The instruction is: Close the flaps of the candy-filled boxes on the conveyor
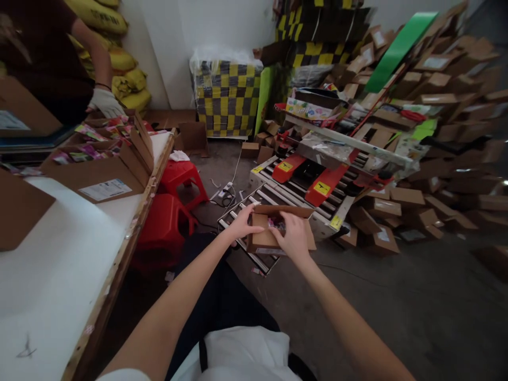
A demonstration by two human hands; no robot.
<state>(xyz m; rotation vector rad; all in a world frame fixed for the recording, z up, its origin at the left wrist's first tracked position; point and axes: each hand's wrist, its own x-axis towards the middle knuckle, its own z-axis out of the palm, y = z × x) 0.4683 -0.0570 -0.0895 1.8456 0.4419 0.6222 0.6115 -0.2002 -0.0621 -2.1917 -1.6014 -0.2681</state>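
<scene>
A small open cardboard box rests on the roller conveyor in front of me. My left hand grips its left side, with the thumb lying over a folded-in flap. From the right, my right hand holds the box, its fingers curled over the far side and its thumb near the opening. Small pink and purple packets show inside between my hands. The back flap and a right flap stand outward. Part of the contents is hidden by my right hand.
A carton-sealing machine stands beyond the box. Many cardboard boxes are piled at right. Red stools stand beside the white table. A co-worker's gloved hand is over filled cartons. A power strip lies on the floor.
</scene>
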